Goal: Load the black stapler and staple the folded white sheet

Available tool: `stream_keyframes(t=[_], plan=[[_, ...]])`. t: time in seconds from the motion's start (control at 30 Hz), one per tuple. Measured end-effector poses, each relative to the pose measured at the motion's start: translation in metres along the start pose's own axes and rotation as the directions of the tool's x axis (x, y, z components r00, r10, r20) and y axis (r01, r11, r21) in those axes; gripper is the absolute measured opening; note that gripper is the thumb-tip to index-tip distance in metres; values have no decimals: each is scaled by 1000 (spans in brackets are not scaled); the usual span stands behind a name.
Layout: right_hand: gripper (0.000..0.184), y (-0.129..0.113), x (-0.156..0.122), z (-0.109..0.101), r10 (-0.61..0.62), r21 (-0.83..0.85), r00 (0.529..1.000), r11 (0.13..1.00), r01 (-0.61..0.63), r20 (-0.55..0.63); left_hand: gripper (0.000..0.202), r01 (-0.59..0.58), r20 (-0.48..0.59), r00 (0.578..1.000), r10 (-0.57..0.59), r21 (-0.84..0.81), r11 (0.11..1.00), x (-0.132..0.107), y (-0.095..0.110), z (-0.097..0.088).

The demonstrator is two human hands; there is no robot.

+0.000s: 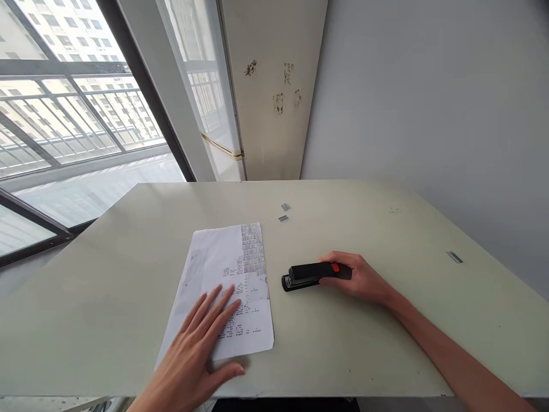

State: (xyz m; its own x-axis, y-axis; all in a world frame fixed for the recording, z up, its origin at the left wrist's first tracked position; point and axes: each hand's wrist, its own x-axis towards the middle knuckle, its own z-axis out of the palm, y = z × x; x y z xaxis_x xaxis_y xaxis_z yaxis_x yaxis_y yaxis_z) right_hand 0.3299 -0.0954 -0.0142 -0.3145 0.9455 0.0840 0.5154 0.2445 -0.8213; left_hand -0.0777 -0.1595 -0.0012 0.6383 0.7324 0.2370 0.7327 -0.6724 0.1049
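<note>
In the head view, the only one we have, we find one printed paper (217, 246) lying on the desk (107, 286), slightly askew, to the left of one black stapler (306, 273) with a red patch; the two are just beside each other and do not touch.

We note two hands; the left hand (191, 355) rests flat over the lower part of the paper, its four fingers slightly spread and the thumb set well apart; we judge that it is laid there to keep the paper from sliding. The right hand (360, 279) is wrapped about the rear of the stapler, its fingers pinching the body from both sides; we judge this grip chosen to leave the front end clear, since that end points left towards the paper's right edge; the stapler lies low, at or near the desk.

We count three small metallic pieces, apparently staple strips; an upper strip (285, 206) and a lower strip (283, 218) lie near each other beyond the paper's top right corner; a right-hand strip (454, 257) lies well apart, near the desk's right edge; whether the paper is one sheet or several, we cannot tell.
</note>
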Motion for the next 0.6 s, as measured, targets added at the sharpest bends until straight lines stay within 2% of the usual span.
stream_keyframes(t=[0.07,0.2,0.33,0.47,0.6], plan=[[27,0,-1,0,1,1,1000,1000,-1,8,105,-3,21,1000,3,16,1000,-7,9,-2],[31,-1,-3,0,3,10,1000,1000,-3,17,112,-34,66,997,31,42,999,-19,23,-5],[32,-1,-5,-1,-14,17,1000,1000,13,17,88,-59,94,994,55,51,997,-30,30,-5],[33,-1,-5,-3,-20,23,1000,1000,20,6,64,-93,109,990,89,33,995,-32,38,-6],[31,-1,-3,-4,-27,37,1000,999,26,15,62,-73,51,996,73,-12,997,-23,51,-2]])
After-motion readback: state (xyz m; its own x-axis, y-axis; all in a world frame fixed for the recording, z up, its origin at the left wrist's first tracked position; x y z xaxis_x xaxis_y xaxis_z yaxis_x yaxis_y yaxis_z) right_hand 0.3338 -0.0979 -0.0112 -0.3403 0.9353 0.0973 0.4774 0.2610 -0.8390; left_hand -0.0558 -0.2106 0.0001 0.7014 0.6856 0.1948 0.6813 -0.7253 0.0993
